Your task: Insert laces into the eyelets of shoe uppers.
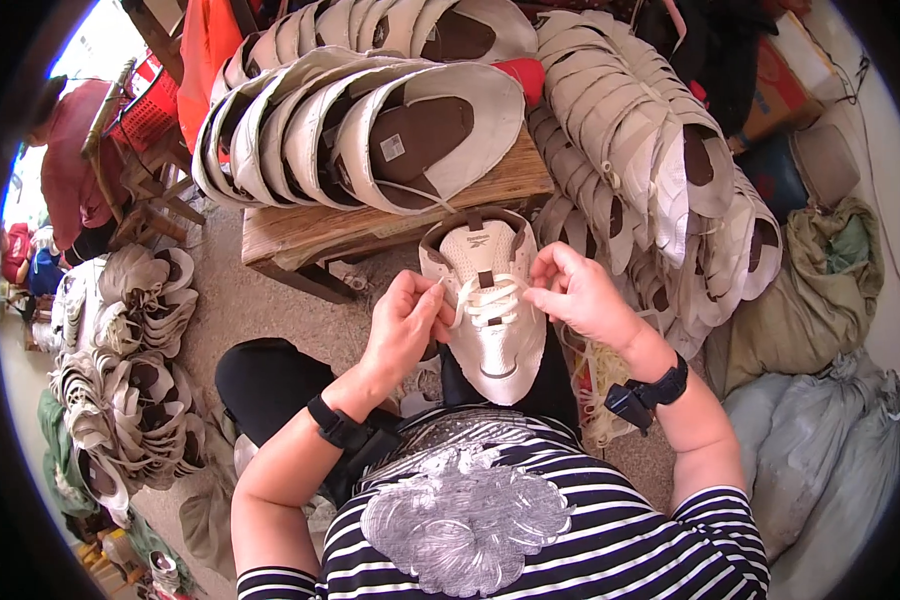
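Observation:
A cream shoe upper (497, 362) without a sole lies over my lap, its toe toward me and its dark-lined collar against the bench. A pale shoelace (492, 297) crosses its throat below the tongue (477, 247). At the left eyelet edge, my left hand (407, 318) is closed in a pinch on the lace. My right hand (582, 295) pinches at the right edge, with thumb and forefinger together on the lace there. The lace tips are too small to make out.
Nested shoe uppers (420, 130) lie on a wooden bench (390, 235) ahead. More stacked uppers (630, 120) rise at right, beside sacks (820, 290). Piles of uppers (135, 390) cover the floor at left. A person (75, 160) is at far left, near a red basket (148, 105).

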`<act>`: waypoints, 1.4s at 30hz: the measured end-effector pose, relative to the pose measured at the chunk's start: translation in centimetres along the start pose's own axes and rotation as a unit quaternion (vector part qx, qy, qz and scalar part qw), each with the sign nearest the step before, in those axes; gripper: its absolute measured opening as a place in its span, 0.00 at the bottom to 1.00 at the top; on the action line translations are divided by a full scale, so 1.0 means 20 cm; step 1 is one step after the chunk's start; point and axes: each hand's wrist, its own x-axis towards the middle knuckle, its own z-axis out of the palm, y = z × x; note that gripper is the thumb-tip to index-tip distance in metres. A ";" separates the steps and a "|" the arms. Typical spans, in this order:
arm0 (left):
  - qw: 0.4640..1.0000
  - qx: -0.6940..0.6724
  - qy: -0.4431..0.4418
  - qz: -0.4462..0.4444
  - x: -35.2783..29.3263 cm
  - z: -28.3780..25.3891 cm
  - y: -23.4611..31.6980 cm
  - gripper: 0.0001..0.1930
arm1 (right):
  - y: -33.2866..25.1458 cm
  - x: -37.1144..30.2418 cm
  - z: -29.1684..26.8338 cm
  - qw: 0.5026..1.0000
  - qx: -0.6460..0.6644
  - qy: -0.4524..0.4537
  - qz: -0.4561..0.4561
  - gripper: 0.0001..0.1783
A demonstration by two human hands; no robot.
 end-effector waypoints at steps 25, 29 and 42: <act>0.843 0.438 -0.123 0.287 0.15 -0.12 0.33 0.14 | 0.74 -0.32 -0.44 0.765 0.506 0.397 -0.005 0.09; 0.834 0.453 -0.204 0.238 0.21 -0.16 0.39 0.13 | 0.98 -0.51 -0.67 0.680 0.541 0.495 0.014 0.12; 0.950 0.278 -0.046 0.132 0.19 -0.08 0.12 0.08 | 0.18 -0.08 -0.06 0.980 0.155 0.117 -0.029 0.09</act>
